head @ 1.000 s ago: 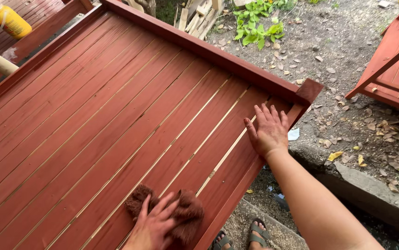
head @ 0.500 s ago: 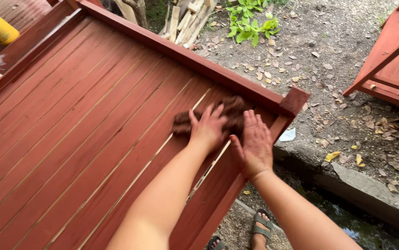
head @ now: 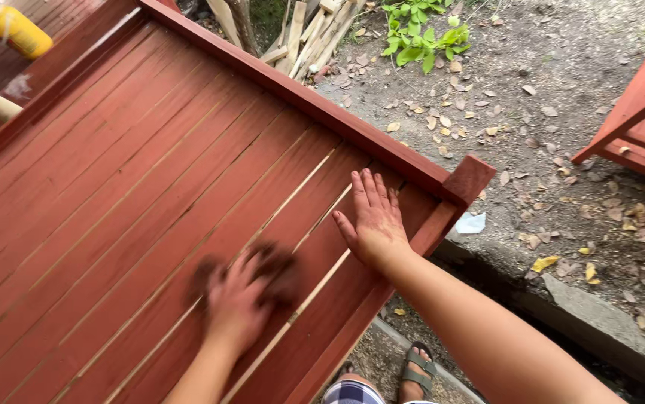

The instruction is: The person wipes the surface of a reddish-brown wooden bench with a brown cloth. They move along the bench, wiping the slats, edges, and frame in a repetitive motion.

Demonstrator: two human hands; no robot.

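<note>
I count two hands on one red slatted panel [head: 150, 187]: the left hand [head: 236, 307] and the right hand [head: 371, 217]. One dark rag [head: 274, 269] lies under the left, one yellow bottle [head: 15, 30] beyond the panel, one sandalled foot [head: 416, 370] below it.

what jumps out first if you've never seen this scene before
The big red-brown slatted wooden panel fills the left and middle of the view. On its lower part the left hand, blurred with motion, presses a dark brown rag to the slats, while the right hand lies flat, fingers spread, near the panel's right corner. A yellow bottle sits at the top left, and dry leaves litter the ground to the right.
</note>
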